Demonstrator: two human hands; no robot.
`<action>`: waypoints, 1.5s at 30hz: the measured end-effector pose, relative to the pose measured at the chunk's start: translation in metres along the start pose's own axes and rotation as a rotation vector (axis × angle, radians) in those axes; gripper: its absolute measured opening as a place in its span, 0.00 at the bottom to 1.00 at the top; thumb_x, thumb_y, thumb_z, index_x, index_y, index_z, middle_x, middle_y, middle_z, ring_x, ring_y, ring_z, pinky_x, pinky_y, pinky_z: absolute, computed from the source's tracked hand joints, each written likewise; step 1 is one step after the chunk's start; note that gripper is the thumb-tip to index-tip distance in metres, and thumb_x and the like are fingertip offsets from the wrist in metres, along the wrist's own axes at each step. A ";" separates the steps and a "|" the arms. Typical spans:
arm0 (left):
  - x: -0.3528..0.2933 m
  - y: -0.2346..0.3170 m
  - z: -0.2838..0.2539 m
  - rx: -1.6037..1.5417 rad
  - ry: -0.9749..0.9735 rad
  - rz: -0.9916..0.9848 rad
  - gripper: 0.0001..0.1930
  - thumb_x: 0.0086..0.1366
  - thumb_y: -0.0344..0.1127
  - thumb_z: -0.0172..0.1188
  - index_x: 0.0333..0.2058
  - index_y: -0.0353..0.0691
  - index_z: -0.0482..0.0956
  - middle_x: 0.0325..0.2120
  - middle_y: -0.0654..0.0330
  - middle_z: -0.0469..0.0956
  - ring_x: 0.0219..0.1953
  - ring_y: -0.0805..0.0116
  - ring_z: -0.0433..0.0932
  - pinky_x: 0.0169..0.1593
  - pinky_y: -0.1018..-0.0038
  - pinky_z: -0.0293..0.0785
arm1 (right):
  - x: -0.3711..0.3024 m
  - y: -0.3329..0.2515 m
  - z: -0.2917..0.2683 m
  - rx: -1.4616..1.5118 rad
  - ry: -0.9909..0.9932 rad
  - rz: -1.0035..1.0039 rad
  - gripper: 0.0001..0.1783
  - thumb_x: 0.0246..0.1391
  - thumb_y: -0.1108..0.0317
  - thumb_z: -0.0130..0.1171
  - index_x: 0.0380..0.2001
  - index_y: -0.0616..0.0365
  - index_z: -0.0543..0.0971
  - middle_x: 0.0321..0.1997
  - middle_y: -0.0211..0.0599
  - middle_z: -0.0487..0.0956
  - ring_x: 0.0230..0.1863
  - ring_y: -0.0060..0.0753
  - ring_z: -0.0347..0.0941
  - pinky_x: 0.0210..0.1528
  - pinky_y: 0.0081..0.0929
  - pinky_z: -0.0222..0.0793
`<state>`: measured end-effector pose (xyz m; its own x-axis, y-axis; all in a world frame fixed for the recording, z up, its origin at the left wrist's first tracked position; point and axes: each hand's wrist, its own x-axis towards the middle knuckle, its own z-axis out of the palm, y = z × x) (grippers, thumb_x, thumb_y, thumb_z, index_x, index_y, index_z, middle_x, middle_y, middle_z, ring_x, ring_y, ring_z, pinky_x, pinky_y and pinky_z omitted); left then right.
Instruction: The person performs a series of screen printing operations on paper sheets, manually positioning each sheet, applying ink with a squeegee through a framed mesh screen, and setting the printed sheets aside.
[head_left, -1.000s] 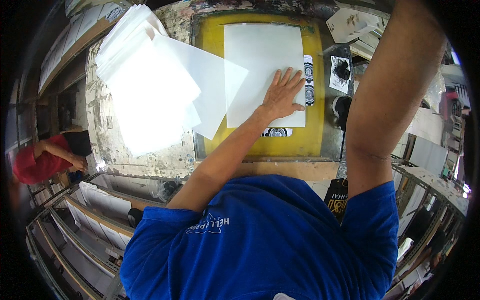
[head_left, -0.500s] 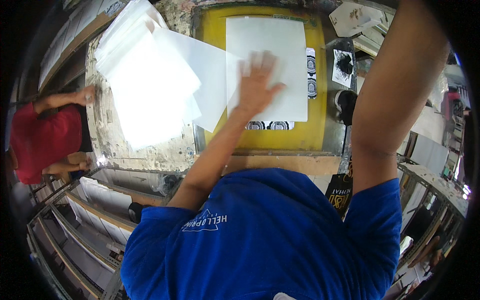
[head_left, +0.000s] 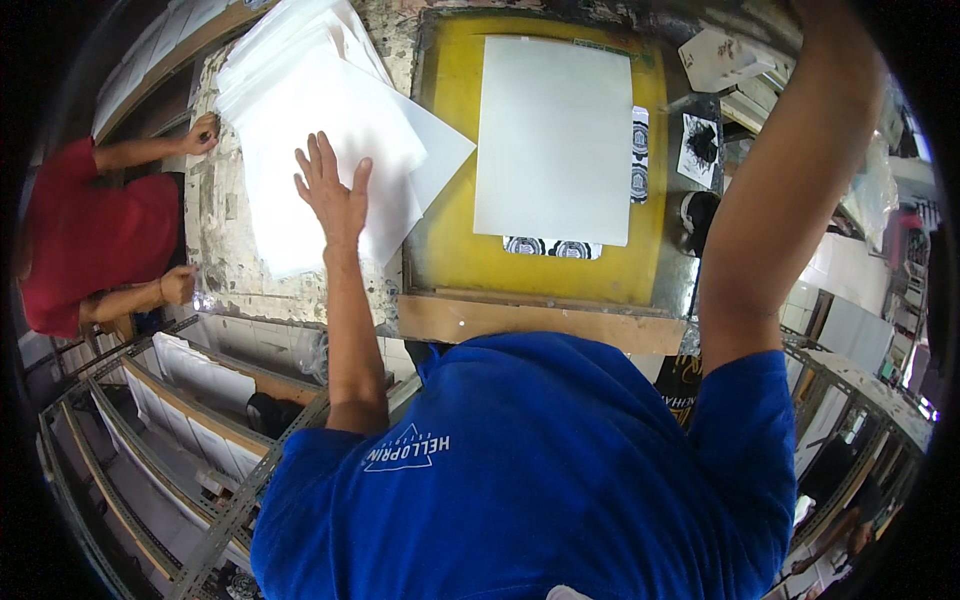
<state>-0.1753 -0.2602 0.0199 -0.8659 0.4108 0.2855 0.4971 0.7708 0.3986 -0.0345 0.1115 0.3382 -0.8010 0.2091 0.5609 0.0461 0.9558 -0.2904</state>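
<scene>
One outspread left hand [head_left: 338,200], mine, lies over a skewed fan of white sheets [head_left: 275,205], its fingers pointing to 12 o'clock and its thumb toward 1 o'clock. The fingers are straight and well parted, with nothing gripped; whether the palm presses on the top sheet or hovers just above it I cannot tell. The single white sheet [head_left: 555,140] lies at 3 o'clock from this hand, flat on the yellow printing screen [head_left: 440,250], its long axis running roughly from 12 to 6. Between the two, one corner of the fan points to 3 o'clock and reaches the lone sheet's near long edge; contact there is unclear. Black-and-white printed pieces show from under the lone sheet, one strip [head_left: 640,155] at its 3 o'clock edge, another [head_left: 550,247] at its 6 o'clock edge. My right arm [head_left: 780,190] extends toward 1 o'clock, its hand beyond view, so I cannot tell its grip. Of my two hands, the left is visibly near both paper groups.
</scene>
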 end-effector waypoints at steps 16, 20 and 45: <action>-0.151 0.068 -0.002 -0.926 -0.083 -0.141 0.48 0.41 0.31 0.82 0.64 0.31 0.71 0.61 0.52 0.73 0.61 0.56 0.72 0.65 0.61 0.68 | -0.245 -0.029 0.128 0.187 -0.332 0.132 0.35 0.40 0.68 0.74 0.58 0.42 0.82 0.32 0.41 0.78 0.33 0.46 0.73 0.42 0.42 0.69; -0.158 0.056 0.012 -0.502 -0.067 -0.015 0.44 0.39 0.41 0.81 0.59 0.36 0.77 0.64 0.46 0.68 0.65 0.46 0.63 0.67 0.55 0.59 | -0.266 -0.040 0.151 0.001 -0.575 0.127 0.42 0.42 0.67 0.73 0.65 0.39 0.75 0.36 0.39 0.74 0.42 0.44 0.73 0.51 0.44 0.64; -0.164 0.054 0.008 -0.420 -0.072 -0.044 0.44 0.43 0.48 0.79 0.61 0.40 0.77 0.68 0.41 0.61 0.66 0.42 0.61 0.66 0.53 0.61 | -0.055 0.194 0.300 -0.097 -0.149 -0.048 0.38 0.40 0.62 0.68 0.62 0.34 0.78 0.46 0.36 0.80 0.53 0.45 0.74 0.54 0.53 0.60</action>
<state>-0.0069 -0.2820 -0.0123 -0.8811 0.4263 0.2046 0.4265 0.5295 0.7333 -0.1602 0.2235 0.0188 -0.8829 0.1366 0.4493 0.0574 0.9810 -0.1854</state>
